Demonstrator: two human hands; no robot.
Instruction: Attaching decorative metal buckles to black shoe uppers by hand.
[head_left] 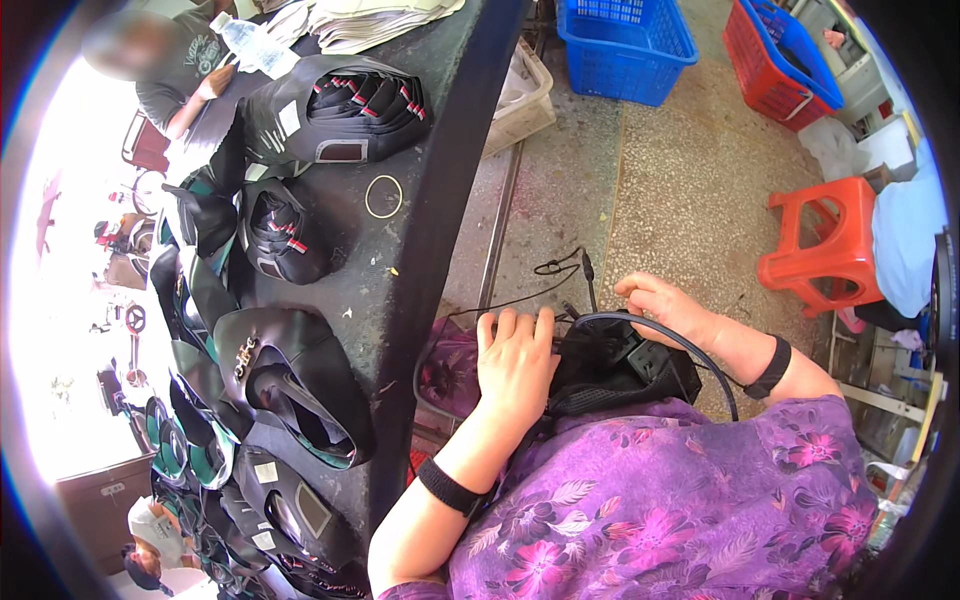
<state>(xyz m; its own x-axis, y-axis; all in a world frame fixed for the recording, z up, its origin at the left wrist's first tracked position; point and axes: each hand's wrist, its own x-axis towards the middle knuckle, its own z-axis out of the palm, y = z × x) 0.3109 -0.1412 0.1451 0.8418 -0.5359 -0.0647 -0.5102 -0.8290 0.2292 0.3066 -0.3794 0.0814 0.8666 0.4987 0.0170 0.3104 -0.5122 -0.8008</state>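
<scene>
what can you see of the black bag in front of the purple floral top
The black bag looks like soft fabric, mesh-textured along its lower part, with a dark boxy part showing toward its right. It sits against the purple floral top. A thick black cable arches over it, and the left hand is at its left edge. Its contents are unclear.

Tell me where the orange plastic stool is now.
In the head view, the orange plastic stool is at the right side, on the speckled floor, beside light-blue fabric.

Black bag (590,378) partly behind left hand (517,362)
</scene>
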